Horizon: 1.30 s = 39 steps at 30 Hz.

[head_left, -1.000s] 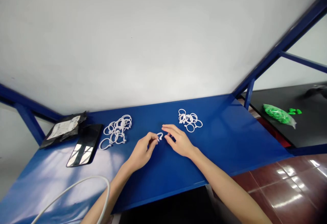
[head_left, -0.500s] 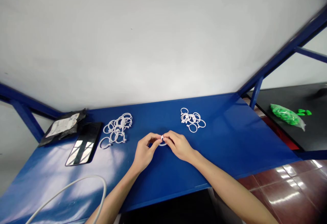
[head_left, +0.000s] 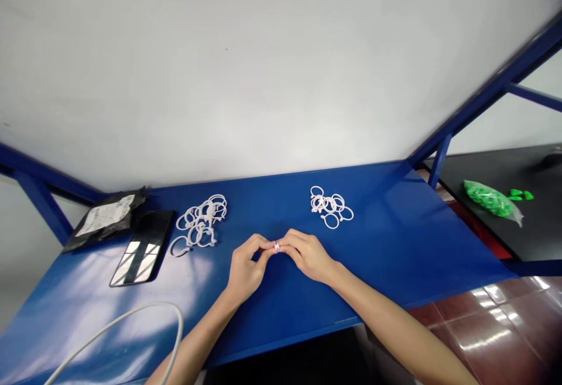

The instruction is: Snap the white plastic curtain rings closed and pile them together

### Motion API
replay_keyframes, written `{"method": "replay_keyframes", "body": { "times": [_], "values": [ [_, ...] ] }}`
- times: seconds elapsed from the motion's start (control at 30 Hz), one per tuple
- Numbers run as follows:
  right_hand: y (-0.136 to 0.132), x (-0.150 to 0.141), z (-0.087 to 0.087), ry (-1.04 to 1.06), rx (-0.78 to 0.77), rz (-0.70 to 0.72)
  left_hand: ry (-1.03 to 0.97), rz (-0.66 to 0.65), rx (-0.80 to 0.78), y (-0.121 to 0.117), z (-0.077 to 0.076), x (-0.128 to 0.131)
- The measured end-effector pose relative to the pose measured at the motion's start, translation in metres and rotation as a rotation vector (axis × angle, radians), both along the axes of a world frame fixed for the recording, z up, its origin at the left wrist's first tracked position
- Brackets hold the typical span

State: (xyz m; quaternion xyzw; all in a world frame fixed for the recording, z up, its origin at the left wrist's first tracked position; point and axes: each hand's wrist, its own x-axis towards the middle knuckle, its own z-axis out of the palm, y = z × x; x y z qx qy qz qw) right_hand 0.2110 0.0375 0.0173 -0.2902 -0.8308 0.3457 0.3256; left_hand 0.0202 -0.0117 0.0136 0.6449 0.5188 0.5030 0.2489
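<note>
A small white piece (head_left: pixel 277 247), mostly hidden by fingers, is at the middle of the blue table (head_left: pixel 395 244), between its back and near edges. The left hand (head_left: pixel 246 268) and right hand (head_left: pixel 309 256) meet there, thumbs and fingertips pinched on it from either side. Toward the back edge lie two piles of white rings, the smaller pile (head_left: pixel 322 202) right of the hands, the larger pile (head_left: pixel 212 212) to their left. Near the larger pile lies a black phone (head_left: pixel 144 247); a labelled black package (head_left: pixel 108 218) sits at the back left corner. Past the right edge is a bag of green pieces (head_left: pixel 489 199).
</note>
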Motion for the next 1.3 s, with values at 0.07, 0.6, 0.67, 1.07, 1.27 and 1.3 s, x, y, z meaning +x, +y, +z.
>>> {"method": "replay_keyframes", "body": {
  "times": [0.07,0.6,0.67,1.07,1.27,1.3],
  "values": [
    [-0.001,-0.001,-0.001,0.005,-0.024,-0.011,0.022,-0.002,0.047,0.000,0.001,0.000],
    [-0.002,-0.001,-0.002,-0.313,0.163,-0.034,0.258,-0.046,0.079,0.002,-0.014,-0.003],
    [0.000,-0.003,-0.001,-0.289,0.183,-0.071,0.368,-0.101,0.093,0.011,-0.008,-0.012],
    [0.042,0.044,0.017,-0.523,0.219,-0.879,0.917,0.582,-0.050,0.031,-0.013,-0.087],
    [0.043,0.046,0.021,-0.550,0.177,-0.931,0.975,0.596,-0.126,0.032,-0.013,-0.087],
    [0.042,0.044,0.020,-0.531,0.197,-0.925,0.971,0.598,-0.124,0.032,-0.013,-0.087]
  ]
}}
